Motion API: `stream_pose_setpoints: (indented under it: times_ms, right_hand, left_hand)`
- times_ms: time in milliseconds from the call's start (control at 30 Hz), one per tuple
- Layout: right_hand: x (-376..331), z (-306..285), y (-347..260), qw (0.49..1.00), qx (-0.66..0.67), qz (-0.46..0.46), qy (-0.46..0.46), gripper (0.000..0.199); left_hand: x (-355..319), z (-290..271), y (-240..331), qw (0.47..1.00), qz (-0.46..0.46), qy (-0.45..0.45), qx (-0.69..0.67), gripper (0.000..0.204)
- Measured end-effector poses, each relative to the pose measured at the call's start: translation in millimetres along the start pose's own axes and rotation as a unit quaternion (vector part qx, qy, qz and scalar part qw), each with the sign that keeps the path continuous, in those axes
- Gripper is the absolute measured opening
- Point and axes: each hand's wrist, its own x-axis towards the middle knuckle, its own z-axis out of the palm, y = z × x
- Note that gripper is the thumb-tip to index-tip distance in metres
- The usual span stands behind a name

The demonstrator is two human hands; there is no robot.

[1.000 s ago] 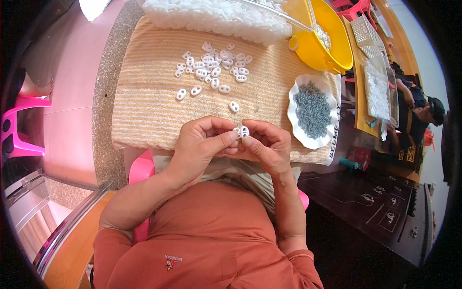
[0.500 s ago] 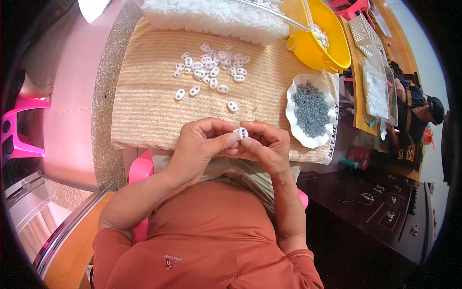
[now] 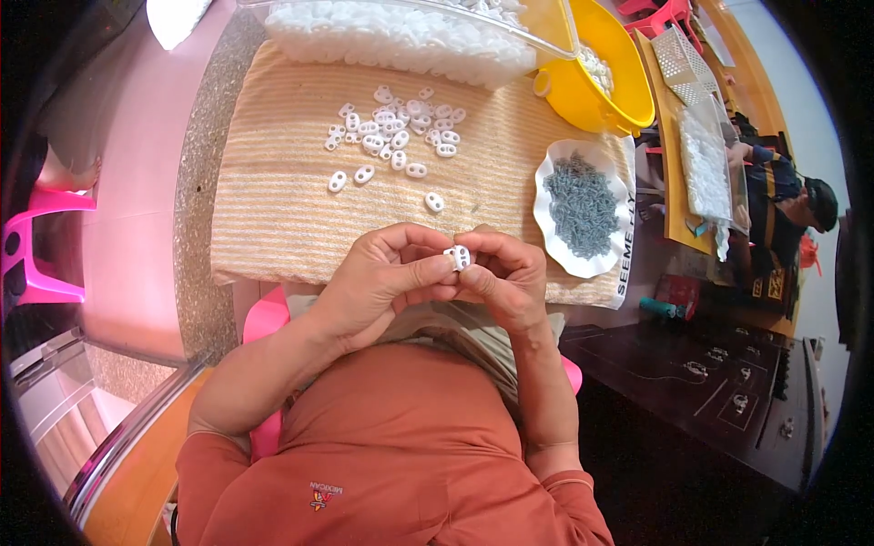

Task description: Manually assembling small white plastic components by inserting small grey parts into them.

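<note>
Close to my body, just past the near edge of the cloth-covered table [image 3: 273, 209], both hands meet around a small white oval plastic piece with two holes [image 3: 462, 258]. My left hand [image 3: 387, 273] pinches it from the left between thumb and fingers. From the right, my right hand [image 3: 508, 278] grips the same piece with thumb and forefinger. Part of the piece is hidden by my fingertips. A single loose white two-hole piece [image 3: 434, 202] lies just beyond my hands, and a pile of similar white pieces [image 3: 391, 127] is scattered farther off.
A scalloped white dish [image 3: 543, 218] of small grey parts [image 3: 583, 205] stands at right. Behind are a clear bin [image 3: 510, 50] of white pieces and a yellow basin [image 3: 583, 105]. Another person [image 3: 783, 196] sits at far right. A pink stool [image 3: 41, 246] stands at left.
The view has shifted slightly, so the table things appear a little farther left. Both hands stay together on the white piece, with its two-hole face showing a bit more.
</note>
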Motion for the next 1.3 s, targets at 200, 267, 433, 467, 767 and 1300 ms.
stream_pose_setpoints:
  times_ms: [200, 267, 433, 467, 767, 1300]
  right_hand:
    - [0, -2, 2, 0.998, -0.032, -0.047, -0.027, 0.031]
    - [0, 1, 0, 0.998, -0.016, -0.056, -0.028, 0.031]
    - [-1, 6, -7, 0.997, -0.027, -0.053, -0.040, 0.030]
    - [-1, 6, -7, 0.997, -0.036, -0.057, -0.039, 0.030]
    - [-5, 11, -14, 0.993, -0.073, -0.083, -0.034, 0.030]
    - [-5, 9, -16, 0.997, -0.029, -0.017, -0.063, 0.019]
  left_hand:
    - [-1, -3, 0, 0.999, -0.010, -0.047, -0.011, 0.008]
    - [-1, -4, -1, 0.998, -0.011, -0.054, -0.016, 0.008]
    - [-4, -3, -3, 0.997, -0.010, -0.075, -0.026, 0.007]
    - [-4, -3, -3, 0.997, -0.008, -0.076, -0.026, 0.007]
    - [-7, -3, -7, 0.996, -0.004, -0.081, -0.022, 0.006]
    - [-3, -4, -6, 0.997, 0.011, -0.076, 0.012, 0.011]
